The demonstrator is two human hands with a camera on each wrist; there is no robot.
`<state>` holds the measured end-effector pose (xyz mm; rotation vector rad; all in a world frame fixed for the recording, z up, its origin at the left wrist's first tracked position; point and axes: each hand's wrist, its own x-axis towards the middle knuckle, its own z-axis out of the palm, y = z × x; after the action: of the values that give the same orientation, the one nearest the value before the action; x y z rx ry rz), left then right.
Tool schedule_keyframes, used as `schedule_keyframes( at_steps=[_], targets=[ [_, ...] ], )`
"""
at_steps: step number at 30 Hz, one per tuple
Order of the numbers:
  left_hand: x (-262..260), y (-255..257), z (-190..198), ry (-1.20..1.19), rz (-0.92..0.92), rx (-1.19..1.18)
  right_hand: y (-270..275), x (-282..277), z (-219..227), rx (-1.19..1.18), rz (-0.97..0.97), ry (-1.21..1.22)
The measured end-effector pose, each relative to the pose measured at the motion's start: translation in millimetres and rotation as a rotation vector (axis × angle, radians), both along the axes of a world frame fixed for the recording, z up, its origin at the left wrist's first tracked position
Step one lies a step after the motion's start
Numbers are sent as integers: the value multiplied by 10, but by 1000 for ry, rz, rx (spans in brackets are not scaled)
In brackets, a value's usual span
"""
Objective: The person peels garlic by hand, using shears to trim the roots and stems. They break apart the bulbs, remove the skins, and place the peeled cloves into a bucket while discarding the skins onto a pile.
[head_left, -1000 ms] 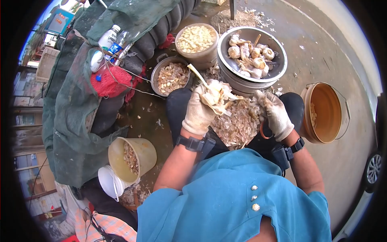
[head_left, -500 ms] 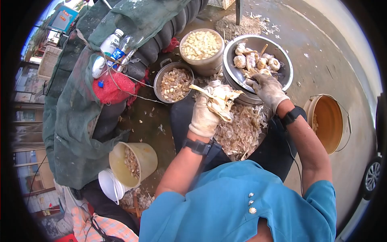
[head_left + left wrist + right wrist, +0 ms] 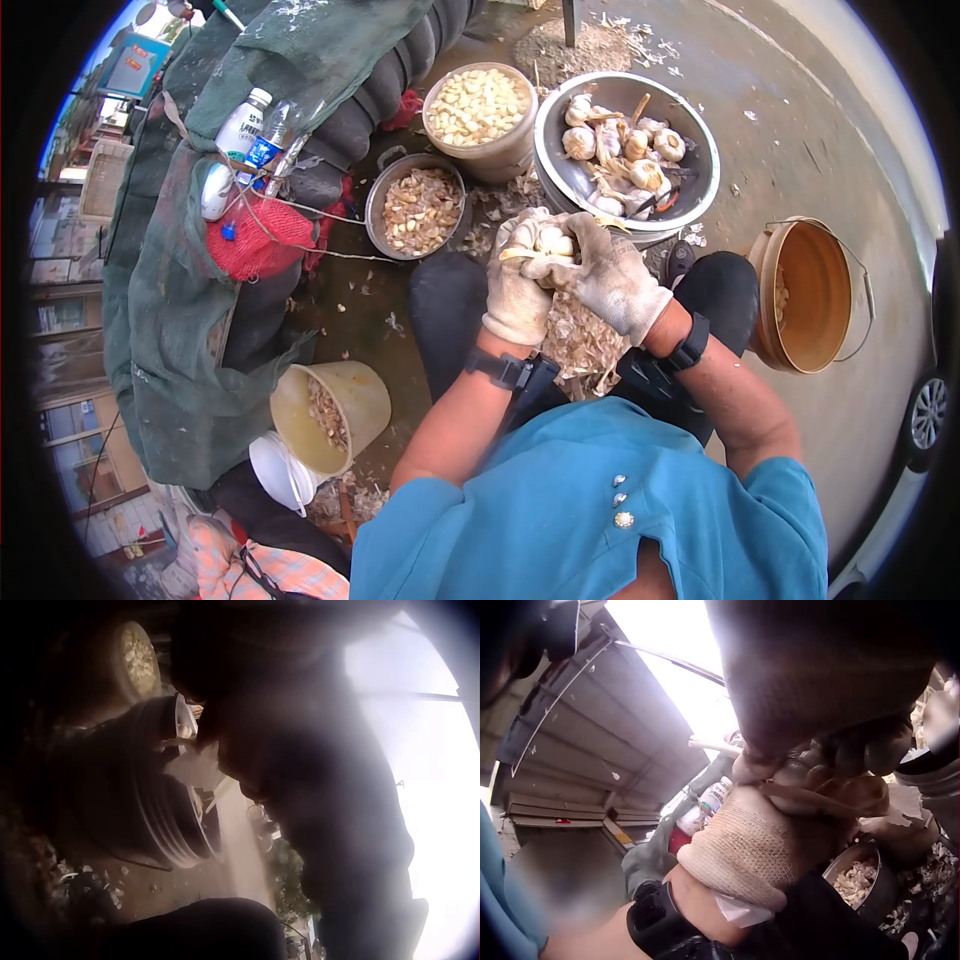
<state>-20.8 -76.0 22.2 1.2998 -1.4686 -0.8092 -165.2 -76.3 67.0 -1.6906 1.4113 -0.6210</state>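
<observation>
Both hands wear off-white knitted gloves and meet over the lap in the head view. In the left hand [image 3: 518,285] a broken-open garlic head [image 3: 545,243] is gripped, its pale cloves exposed. The right hand [image 3: 612,285] curls over the same garlic from the other side, thumb and fingers against it; its far side is hidden. Just beyond, a metal bowl [image 3: 553,150] holds whole garlic heads [image 3: 648,175] and a thin orange-and-black item [image 3: 668,202]. The right wrist view shows the left glove [image 3: 742,844] close beside cloves [image 3: 799,784]; the left wrist view is mostly dark.
A tub of peeled cloves [image 3: 478,105] and a pot of cloves and skins [image 3: 420,210] stand beyond the left knee. An orange bucket [image 3: 805,295] is at right, a yellowish bucket [image 3: 365,405] at left. Skins [image 3: 583,345] lie between the legs.
The right hand moved from near the right knee to the bowl, then back to the garlic in the left hand. An orange-and-black item now shows in the bowl. The long stalk no longer shows.
</observation>
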Motion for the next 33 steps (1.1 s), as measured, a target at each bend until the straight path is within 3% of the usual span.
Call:
schedule_keyframes(
  at_steps=[2, 3, 5, 9, 12, 14, 15, 17, 20, 22, 23, 24, 25, 26, 27, 31, 33],
  targets=[
    [94, -22, -48, -428, -159, -203, 32, 5, 17, 1, 5, -11],
    [75, 3, -88, -428, -161, -203, 57, 7, 55, 19, 5, -17],
    [28, 44, -165, 227, -142, 248, 95, 17, 69, 35, 6, -24],
    [-16, 110, 19, 384, -204, 350, 166, 29, 152, -36, 29, 85],
    [-36, 212, 48, 222, -159, 189, 214, 102, 96, -51, -4, 13],
    [-22, 211, 7, 998, -214, 525, 257, 111, 55, -89, -44, -42],
    [13, 233, -60, 1000, -216, 521, 292, 126, 79, -82, -47, -97],
    [105, 271, -184, 906, -401, 413, 323, 160, 114, -79, -46, -154],
    [119, 324, -112, 837, -294, 465, 329, 170, 113, 121, -122, -312],
    [116, 389, -94, 878, -259, 453, 357, 101, 50, -406, 99, 120],
    [124, 434, -87, 773, -230, 387, 328, 105, -33, -667, 125, 246],
    [134, 465, -62, 668, -200, 321, 340, 140, 15, -669, 127, 247],
    [145, 480, -38, 670, -199, 316, 349, 187, 86, -276, -45, 9],
    [153, 493, -16, 851, -218, 371, 364, 217, 134, 123, -212, -225],
    [157, 507, -2, 1033, -238, 425, 383, 206, 143, 159, -190, -264],
    [215, 572, 28, 962, -232, 377, 454, 234, 145, 291, -232, -384],
    [298, 534, 39, 1328, -457, 585, 489, 238, 171, 436, -236, -600]
  ],
)
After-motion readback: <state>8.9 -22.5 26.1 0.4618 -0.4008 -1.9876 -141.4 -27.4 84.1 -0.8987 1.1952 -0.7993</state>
